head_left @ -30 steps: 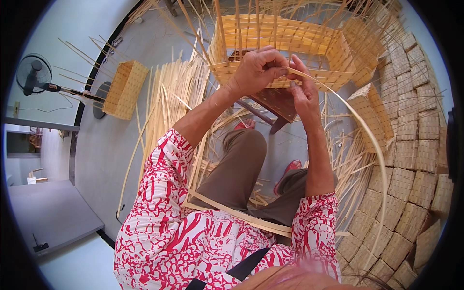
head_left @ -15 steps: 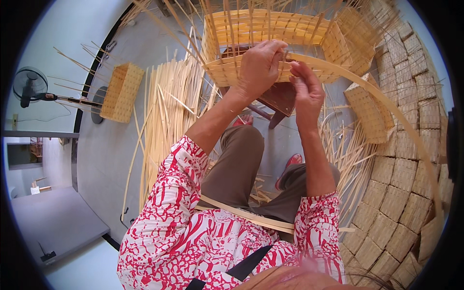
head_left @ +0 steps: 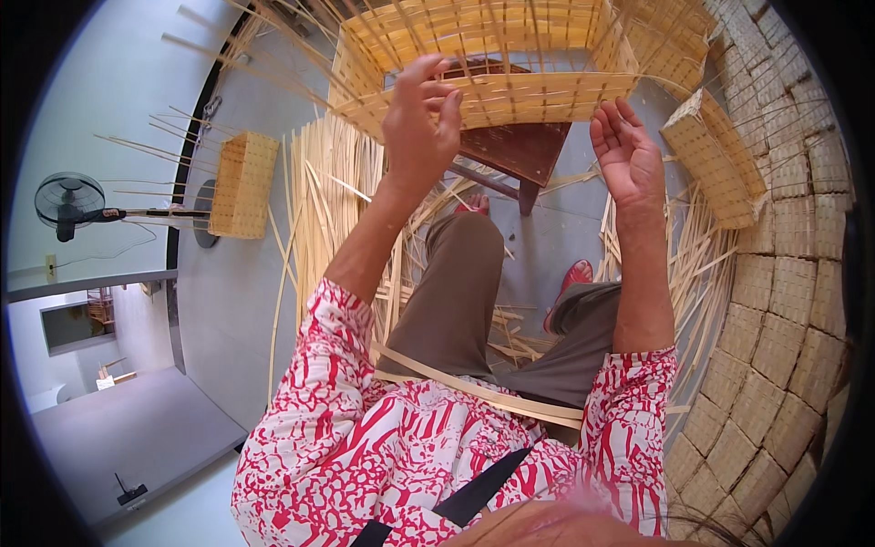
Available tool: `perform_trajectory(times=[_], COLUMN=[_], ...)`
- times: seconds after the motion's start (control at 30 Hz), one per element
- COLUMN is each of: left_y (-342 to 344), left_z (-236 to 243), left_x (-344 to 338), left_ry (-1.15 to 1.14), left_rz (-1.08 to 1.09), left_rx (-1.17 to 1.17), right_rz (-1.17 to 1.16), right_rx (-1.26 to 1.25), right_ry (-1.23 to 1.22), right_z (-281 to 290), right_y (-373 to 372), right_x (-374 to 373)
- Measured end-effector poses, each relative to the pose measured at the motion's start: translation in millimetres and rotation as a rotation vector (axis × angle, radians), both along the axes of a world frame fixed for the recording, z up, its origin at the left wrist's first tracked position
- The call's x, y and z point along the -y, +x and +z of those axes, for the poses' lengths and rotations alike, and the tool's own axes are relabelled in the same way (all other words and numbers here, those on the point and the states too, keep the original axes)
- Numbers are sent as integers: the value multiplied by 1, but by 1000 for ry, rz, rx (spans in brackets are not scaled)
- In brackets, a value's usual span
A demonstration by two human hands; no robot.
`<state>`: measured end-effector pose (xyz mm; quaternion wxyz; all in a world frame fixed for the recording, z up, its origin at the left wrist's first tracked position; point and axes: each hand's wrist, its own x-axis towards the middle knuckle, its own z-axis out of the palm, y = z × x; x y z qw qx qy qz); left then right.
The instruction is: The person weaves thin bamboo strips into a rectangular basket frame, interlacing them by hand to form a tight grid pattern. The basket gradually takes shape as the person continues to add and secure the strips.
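Note:
A pale yellow bamboo basket (head_left: 538, 98), half woven with upright stakes standing from its walls, rests at the top of the view on a dark red wooden stool (head_left: 519, 150). My left hand (head_left: 422, 118) is bent around the rim of its near wall, toward the left, fingers curled over and thumb on the near side. My right hand (head_left: 631, 155) is just below the near right corner, palm up with fingers loosely spread and nothing in them. Flat bamboo strips (head_left: 483, 392) lie across my lap.
Loose bamboo strips (head_left: 319, 201) cover the floor at left, with more strips (head_left: 693, 264) at right. Another woven basket (head_left: 244, 185) stands left near a fan (head_left: 71, 202). A basket (head_left: 715, 159) lies at right beside stacked woven pieces (head_left: 761, 328).
My right hand has let go of the long bamboo strip and moved right, its fingers opening. The strip's long curve no longer sweeps down the right side. My left hand has moved left along the rim.

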<state>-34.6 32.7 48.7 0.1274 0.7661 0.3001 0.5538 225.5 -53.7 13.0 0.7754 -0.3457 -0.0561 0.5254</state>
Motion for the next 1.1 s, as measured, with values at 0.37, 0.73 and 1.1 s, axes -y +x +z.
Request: perform_trajectory(times=[0.37,0.73,1.1], left_y=[68,50,59], left_z=[12,12,5], left_x=[-4,-19,-25], left_ry=[106,-55,-98], left_rz=[56,-404,-408], left_rx=[-446,-248,-224], right_rz=[-153,287,-33], right_rx=[-126,636,1365], right_ry=[167,324,300], right_z=[-1,55,56], right_y=[22,-34,-43], right_x=[-13,-22,-4])
